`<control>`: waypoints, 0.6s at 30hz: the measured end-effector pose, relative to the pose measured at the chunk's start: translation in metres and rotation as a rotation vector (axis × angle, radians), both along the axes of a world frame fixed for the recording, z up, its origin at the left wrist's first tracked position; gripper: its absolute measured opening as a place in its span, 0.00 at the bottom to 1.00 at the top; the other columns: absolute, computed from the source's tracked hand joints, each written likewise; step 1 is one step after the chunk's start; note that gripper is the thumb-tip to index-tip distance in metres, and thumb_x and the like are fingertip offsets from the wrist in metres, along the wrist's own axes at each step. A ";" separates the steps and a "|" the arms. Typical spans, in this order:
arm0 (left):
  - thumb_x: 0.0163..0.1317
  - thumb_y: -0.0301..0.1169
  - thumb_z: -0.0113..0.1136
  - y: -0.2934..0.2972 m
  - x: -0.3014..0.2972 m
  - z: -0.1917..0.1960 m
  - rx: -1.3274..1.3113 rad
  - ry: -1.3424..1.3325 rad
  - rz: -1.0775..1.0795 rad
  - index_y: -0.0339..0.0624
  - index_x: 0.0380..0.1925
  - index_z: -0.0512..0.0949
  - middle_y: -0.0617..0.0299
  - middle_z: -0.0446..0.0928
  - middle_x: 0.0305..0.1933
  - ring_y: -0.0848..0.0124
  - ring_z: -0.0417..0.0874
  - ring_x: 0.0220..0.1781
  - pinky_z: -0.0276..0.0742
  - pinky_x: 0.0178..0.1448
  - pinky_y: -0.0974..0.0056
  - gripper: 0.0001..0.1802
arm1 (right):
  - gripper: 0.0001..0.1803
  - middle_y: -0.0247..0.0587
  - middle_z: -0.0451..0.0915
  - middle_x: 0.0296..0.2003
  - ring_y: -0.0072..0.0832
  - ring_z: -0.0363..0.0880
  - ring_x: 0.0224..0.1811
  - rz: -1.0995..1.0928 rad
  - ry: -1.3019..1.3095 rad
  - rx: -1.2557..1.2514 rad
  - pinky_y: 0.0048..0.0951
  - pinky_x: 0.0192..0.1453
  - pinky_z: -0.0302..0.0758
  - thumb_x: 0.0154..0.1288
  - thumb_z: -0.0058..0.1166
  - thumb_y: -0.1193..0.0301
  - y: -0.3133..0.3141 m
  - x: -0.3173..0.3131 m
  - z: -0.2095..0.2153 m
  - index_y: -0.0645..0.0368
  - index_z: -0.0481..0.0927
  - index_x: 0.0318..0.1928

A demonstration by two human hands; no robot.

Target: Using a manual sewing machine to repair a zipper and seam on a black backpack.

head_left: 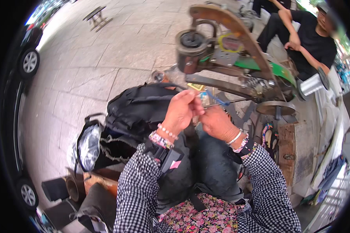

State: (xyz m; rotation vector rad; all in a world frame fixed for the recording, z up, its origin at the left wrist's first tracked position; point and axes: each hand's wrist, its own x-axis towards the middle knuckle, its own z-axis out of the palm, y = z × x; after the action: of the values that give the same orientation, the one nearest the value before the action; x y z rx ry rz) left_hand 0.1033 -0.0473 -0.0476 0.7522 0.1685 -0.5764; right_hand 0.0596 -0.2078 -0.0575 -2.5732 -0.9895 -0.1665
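Observation:
Above my lap, my left hand (182,112) and my right hand (218,122) meet with fingertips pinched close together. Whatever lies between the fingers is too small or too covered to make out. A bracelet of pale beads (168,132) circles my left wrist, and a silver bangle (235,136) my right. Just beyond the fingers hang a looped blue cord (217,98) and a thin dark rod. Past them stands a metal hand-cranked sewing machine (225,46) with a curved brown arm and green parts. A black backpack (138,106) lies beside my left hand.
A spool of pale thread (314,84) sits on the machine's right side. A wooden box (293,151) stands to the right, near a colourful shoe (267,136). At upper right sits a person in black (309,39). Boots (99,207) lie lower left; a small stool (97,17) is far off.

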 end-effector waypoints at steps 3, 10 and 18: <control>0.60 0.29 0.48 -0.001 -0.009 -0.030 0.003 -0.048 0.113 0.35 0.35 0.72 0.65 0.67 0.18 0.74 0.68 0.18 0.71 0.27 0.63 0.08 | 0.16 0.45 0.71 0.38 0.45 0.71 0.42 -0.162 0.347 0.306 0.37 0.48 0.67 0.52 0.52 0.68 -0.041 -0.047 -0.006 0.64 0.71 0.40; 0.61 0.31 0.48 0.003 -0.016 -0.040 0.182 -0.029 0.068 0.40 0.32 0.72 0.66 0.64 0.16 0.74 0.66 0.16 0.68 0.25 0.64 0.06 | 0.35 0.53 0.73 0.44 0.43 0.71 0.48 -0.180 1.410 -0.456 0.39 0.50 0.68 0.47 0.58 0.54 -0.196 -0.319 -0.070 0.60 0.68 0.54; 0.62 0.31 0.46 -0.004 -0.008 -0.035 0.191 -0.039 0.113 0.40 0.30 0.70 0.66 0.64 0.14 0.74 0.64 0.14 0.66 0.23 0.66 0.07 | 0.38 0.43 0.62 0.57 0.30 0.70 0.50 -0.918 1.444 0.892 0.28 0.55 0.65 0.58 0.51 0.62 -0.101 -0.473 -0.033 0.56 0.48 0.65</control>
State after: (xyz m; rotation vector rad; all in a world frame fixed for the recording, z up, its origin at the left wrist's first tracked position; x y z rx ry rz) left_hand 0.0955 -0.0515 -0.0829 0.9319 0.2305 -0.4419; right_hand -0.4131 -0.3085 -0.0903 -1.4171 0.6726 0.7310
